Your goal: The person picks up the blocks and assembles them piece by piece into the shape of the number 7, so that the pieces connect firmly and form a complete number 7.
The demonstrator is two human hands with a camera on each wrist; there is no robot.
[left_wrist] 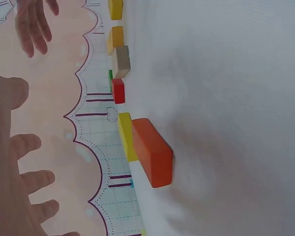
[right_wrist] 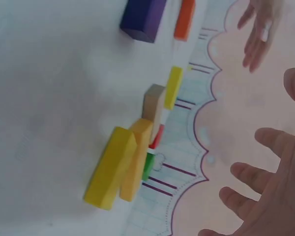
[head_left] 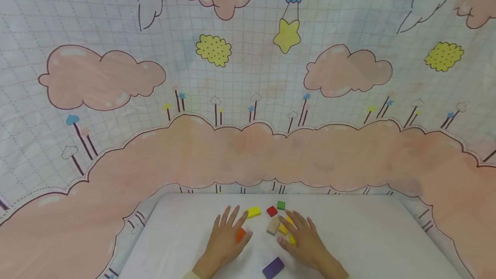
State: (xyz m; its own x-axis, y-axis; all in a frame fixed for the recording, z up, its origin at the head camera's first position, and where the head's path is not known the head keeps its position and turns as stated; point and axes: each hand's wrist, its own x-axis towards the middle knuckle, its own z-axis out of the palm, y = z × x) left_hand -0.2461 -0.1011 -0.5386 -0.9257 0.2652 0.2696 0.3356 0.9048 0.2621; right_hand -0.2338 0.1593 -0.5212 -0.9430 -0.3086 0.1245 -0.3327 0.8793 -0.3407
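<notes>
My left hand [head_left: 226,238] hovers with spread fingers over the table, partly covering an orange block [head_left: 240,234]. In the left wrist view this orange block [left_wrist: 155,155] lies clear of the fingers. Over the other side hangs my right hand [head_left: 308,242], fingers also spread and holding nothing. Beneath and beside it are an amber block [head_left: 283,230], a yellow block [right_wrist: 110,169] and a plain wooden block [head_left: 273,226]. A purple block [head_left: 273,268] lies nearer the front, between the wrists.
Farther back on the white table [head_left: 348,214] lie a second yellow block [head_left: 253,212], a red cube [head_left: 272,211] and a small green block [head_left: 281,205]. A patterned cloth with clouds [head_left: 104,79] hangs behind the table and shows at its sides.
</notes>
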